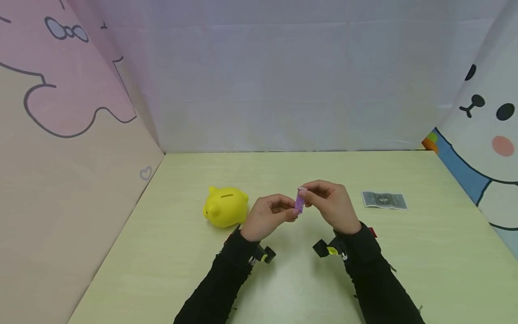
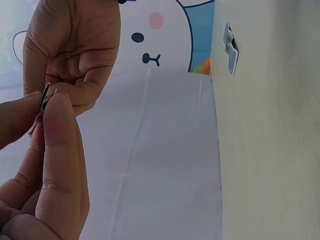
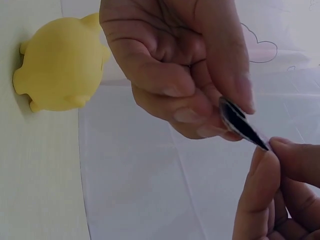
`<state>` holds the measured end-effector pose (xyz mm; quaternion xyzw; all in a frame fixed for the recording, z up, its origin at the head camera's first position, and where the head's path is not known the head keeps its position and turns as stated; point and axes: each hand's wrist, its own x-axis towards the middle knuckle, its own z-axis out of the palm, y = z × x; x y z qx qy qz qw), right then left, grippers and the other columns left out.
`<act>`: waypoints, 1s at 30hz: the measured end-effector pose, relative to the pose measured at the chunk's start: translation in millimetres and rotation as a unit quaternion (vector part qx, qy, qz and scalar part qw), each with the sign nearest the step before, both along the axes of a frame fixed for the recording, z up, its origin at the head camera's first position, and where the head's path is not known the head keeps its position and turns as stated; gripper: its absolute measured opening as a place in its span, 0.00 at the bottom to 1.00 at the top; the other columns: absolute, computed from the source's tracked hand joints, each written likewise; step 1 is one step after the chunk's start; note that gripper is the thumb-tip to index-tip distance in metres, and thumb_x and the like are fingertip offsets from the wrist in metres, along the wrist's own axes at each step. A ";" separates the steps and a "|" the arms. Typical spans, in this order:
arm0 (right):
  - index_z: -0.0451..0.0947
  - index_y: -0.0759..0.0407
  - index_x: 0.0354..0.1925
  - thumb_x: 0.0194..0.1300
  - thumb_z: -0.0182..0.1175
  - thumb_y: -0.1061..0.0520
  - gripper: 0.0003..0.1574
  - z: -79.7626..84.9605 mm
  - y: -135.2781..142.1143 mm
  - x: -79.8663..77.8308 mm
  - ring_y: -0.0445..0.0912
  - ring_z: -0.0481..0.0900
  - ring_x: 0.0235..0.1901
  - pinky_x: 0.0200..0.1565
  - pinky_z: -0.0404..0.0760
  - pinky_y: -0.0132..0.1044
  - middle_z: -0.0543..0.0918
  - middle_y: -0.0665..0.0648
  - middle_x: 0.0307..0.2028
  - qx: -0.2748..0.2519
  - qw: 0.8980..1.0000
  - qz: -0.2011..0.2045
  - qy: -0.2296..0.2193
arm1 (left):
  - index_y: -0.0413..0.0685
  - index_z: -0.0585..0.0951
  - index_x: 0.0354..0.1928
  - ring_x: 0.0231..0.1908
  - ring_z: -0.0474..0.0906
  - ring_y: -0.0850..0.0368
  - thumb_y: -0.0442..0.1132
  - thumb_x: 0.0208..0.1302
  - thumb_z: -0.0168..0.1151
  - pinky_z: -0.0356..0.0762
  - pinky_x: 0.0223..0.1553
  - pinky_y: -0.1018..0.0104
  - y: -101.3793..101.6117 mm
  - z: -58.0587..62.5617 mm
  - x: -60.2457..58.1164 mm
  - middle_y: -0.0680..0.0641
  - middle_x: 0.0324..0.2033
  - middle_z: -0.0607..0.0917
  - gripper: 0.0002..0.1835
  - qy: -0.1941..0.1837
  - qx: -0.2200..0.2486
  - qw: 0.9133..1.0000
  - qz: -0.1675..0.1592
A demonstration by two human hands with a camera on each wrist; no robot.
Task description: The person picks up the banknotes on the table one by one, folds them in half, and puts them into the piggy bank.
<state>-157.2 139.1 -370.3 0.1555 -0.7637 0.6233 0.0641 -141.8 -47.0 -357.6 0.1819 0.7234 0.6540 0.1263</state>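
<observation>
A small folded purple banknote (image 1: 299, 205) is held up above the table between both hands. My left hand (image 1: 269, 217) pinches its lower left edge between thumb and fingers. From the other side, my right hand (image 1: 332, 203) pinches its upper end. In the right wrist view the folded banknote (image 3: 244, 126) shows a dark gap between its layers. Just left of my left hand stands a yellow piggy bank (image 1: 226, 208) with a slot on top. It faces left.
A grey-green banknote (image 1: 384, 200), creased, lies flat on the pale table (image 1: 437, 270) to the right of my right hand. A white curtain (image 1: 291, 90) closes off the back, with cartoon-printed panels at both sides.
</observation>
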 end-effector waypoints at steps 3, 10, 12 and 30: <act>0.81 0.66 0.40 0.62 0.61 0.55 0.14 -0.1 0.8 0.0 0.47 0.78 0.30 0.35 0.81 0.35 0.82 0.60 0.32 -0.006 1.000 -0.002 0.000 | 0.34 0.80 0.41 0.34 0.81 0.47 0.34 0.61 0.60 0.80 0.41 0.63 0.7 -1.0 -0.1 0.36 0.36 0.83 0.10 0.004 0.002 1.000 -0.002; 0.80 0.67 0.41 0.62 0.61 0.55 0.16 0.1 0.0 0.4 0.48 0.79 0.32 0.37 0.81 0.36 0.82 0.59 0.33 -0.024 1.000 0.012 -0.008 | 0.33 0.80 0.39 0.33 0.80 0.44 0.32 0.61 0.60 0.80 0.40 0.64 1.5 -1.9 -1.7 0.38 0.33 0.83 0.08 0.015 -0.003 1.000 0.007; 0.80 0.68 0.42 0.62 0.61 0.56 0.16 0.6 -0.3 0.7 0.49 0.79 0.32 0.37 0.82 0.38 0.82 0.60 0.34 -0.030 0.999 0.020 -0.012 | 0.34 0.80 0.39 0.32 0.80 0.47 0.32 0.61 0.60 0.80 0.39 0.64 1.3 -3.0 -2.9 0.40 0.33 0.83 0.08 0.017 -0.008 1.000 0.012; 0.78 0.69 0.44 0.61 0.62 0.58 0.16 -0.9 -2.1 1.0 0.50 0.82 0.33 0.39 0.82 0.42 0.82 0.62 0.36 -0.044 0.998 0.040 -0.035 | 0.39 0.81 0.39 0.31 0.81 0.54 0.40 0.59 0.63 0.80 0.40 0.63 -1.6 -27.4 -13.5 0.45 0.33 0.84 0.11 0.029 0.002 0.999 0.027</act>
